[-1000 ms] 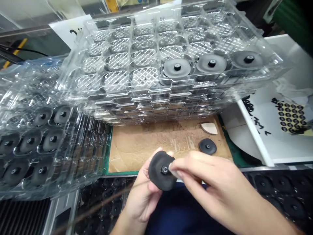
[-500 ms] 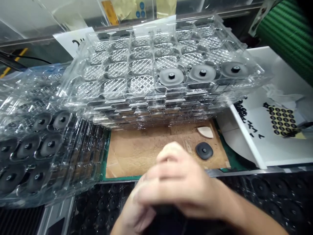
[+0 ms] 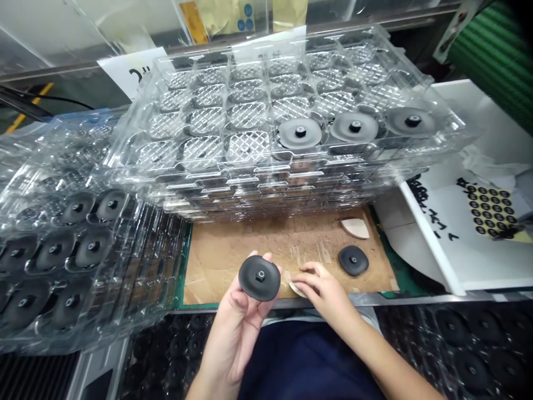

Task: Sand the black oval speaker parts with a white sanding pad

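Observation:
A round-cornered black disc with a raised central stud (image 3: 260, 276) rests in my left hand (image 3: 239, 322), its stud side facing up. The fingers of that hand support it from behind, over the front edge of the cardboard. To its right, my right hand (image 3: 325, 289) pinches a small pale, thin piece (image 3: 297, 289) just above the cardboard's front edge. Part of this piece is hidden by the fingers. A second black disc (image 3: 353, 260) lies on the cardboard (image 3: 216, 255), and a pale wedge-like piece with a curved edge (image 3: 355, 228) lies behind it.
A stack of clear plastic trays (image 3: 266, 172) stands behind the cardboard, with several black discs in its front row. Another tray stack (image 3: 137, 255) with discs is at left. On the right, a white box (image 3: 483, 266) holds a sheet of round black stickers (image 3: 493, 211) and small black bits.
My hands were together, blurred, in front of the cardboard; now they are apart. The black disc has come into view in my left hand, the pale piece in my right.

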The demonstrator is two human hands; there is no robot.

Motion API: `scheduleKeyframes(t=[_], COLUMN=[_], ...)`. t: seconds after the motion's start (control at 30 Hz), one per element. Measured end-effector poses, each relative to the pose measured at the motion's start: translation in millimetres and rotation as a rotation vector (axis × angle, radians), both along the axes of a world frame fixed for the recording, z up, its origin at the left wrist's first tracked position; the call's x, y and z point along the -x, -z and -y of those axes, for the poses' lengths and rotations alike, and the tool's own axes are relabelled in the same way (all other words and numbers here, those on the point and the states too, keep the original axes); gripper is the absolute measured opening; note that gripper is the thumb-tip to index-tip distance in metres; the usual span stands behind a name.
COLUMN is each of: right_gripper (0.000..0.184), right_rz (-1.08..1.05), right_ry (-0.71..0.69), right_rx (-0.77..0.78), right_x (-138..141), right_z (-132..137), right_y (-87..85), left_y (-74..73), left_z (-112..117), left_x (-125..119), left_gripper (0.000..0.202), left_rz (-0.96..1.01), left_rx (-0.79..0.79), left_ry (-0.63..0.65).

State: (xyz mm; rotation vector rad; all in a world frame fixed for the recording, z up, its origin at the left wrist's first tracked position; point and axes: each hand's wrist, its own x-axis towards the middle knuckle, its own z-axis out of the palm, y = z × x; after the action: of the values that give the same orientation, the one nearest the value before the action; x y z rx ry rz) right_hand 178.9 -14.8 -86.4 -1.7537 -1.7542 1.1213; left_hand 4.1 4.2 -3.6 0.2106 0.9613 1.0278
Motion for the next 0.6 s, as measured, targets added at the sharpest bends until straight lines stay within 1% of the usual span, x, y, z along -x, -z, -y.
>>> scheduleKeyframes(t=[0.03,0.1,0.13,0.2,0.27,0.33,0.4,0.43,0.5,0.53,0.6], right_gripper=[0.019,0.03,0.033,0.026,0.022,0.022,0.025,0.024,0.024,0.025,0.024], right_rz=[0.01,0.033,0.042,0.047,0.028,-0.009,-0.073,-0.116,-0.187,-0.197,-0.174], right_ry=[0.001,0.012,0.021,0.036,0.051,0.078,0.079,0.052,-0.1,-0.179,-0.314], right_rx=[-0.006,-0.025,-0.039,-0.074,-0.118,-0.171,-0.247,-0.306,-0.456,-0.488,-0.455], right_x=[0.1,-1.4,-3.3,-9.3,-15.8,-17.9,-12.0,-6.3,7.6,14.2,24.4], right_z=[4.1,8.6,8.3,1.0,-12.9,-27.6,-37.2,-39.2,-38.8,-37.6,-35.5], right_y=[0.9,2.8,3.7,2.1,-9.6,-35.0,-70.1,-88.2,-118.4,-128.7,-138.3], left_y=[-0.1,-0.2,-0.1,0.4,0.9,0.9,0.3,-0.2,-1.8,-2.7,-4.8], left_z=[-0.3,-0.5,-0.5,-0.4,-0.2,0.4,2.0,3.2,5.9,7.1,8.6], left_x=[-0.6,-1.4,-1.6,-2.0,-3.2,-5.4,-8.6,-10.2,-12.9,-13.8,-15.0], left_gripper=[0.053,0.05,0.049,0.051,0.051,0.052,0.054,0.056,0.06,0.06,0.056], left_rz=[-0.005,-0.006,-0.005,-0.01,-0.026,-0.039,-0.041,-0.034,-0.003,0.012,0.013], left_rx=[0.002,0.002,0.003,0.0,0.0,-0.003,-0.019,-0.022,0.004,0.024,0.054], left_ry=[-0.003,-0.011,-0.016,-0.031,-0.037,-0.036,-0.036,-0.03,0.008,0.029,0.029])
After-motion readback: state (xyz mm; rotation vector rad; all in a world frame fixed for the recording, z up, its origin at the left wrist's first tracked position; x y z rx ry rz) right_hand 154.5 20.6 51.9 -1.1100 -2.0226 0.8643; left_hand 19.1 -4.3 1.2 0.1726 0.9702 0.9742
